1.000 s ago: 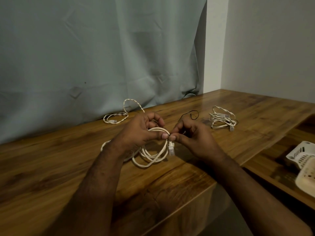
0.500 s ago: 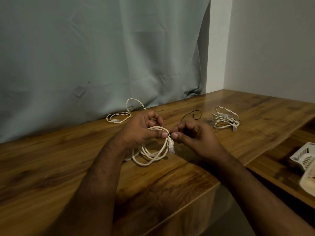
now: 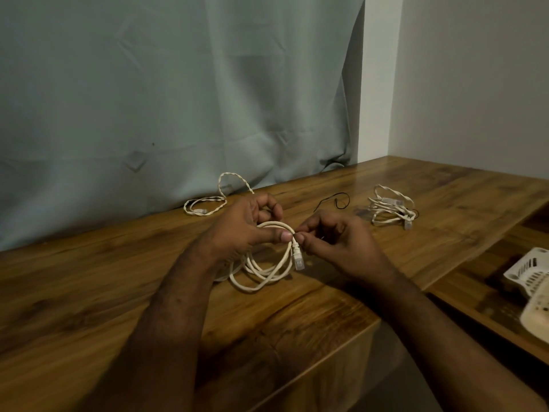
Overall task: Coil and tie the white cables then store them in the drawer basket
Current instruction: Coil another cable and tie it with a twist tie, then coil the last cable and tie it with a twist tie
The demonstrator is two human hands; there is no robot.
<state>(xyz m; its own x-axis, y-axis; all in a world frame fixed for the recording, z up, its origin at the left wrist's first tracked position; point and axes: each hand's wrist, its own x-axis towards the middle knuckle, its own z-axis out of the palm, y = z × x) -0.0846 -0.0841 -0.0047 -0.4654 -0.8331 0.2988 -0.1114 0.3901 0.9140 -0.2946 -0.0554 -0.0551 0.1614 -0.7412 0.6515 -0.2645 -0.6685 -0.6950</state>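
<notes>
A coiled white cable hangs in loops just over the wooden table. My left hand grips the top of the coil, thumb pressed on the loops. My right hand pinches the cable right beside that thumb, above its clear plug, which dangles down. A thin dark tie seems to sit between the fingertips, too small to tell. A twisted white cable lies loose at the back by the curtain. A tied white bundle rests at the right.
A thin black wire tie lies on the table between the hands and the tied bundle. A white slotted basket sits on a lower wooden surface at the right edge. A grey curtain hangs behind the table.
Both hands keep the same hold on the coil. The fingertips shifted only slightly and the view drifted a little to the left.
</notes>
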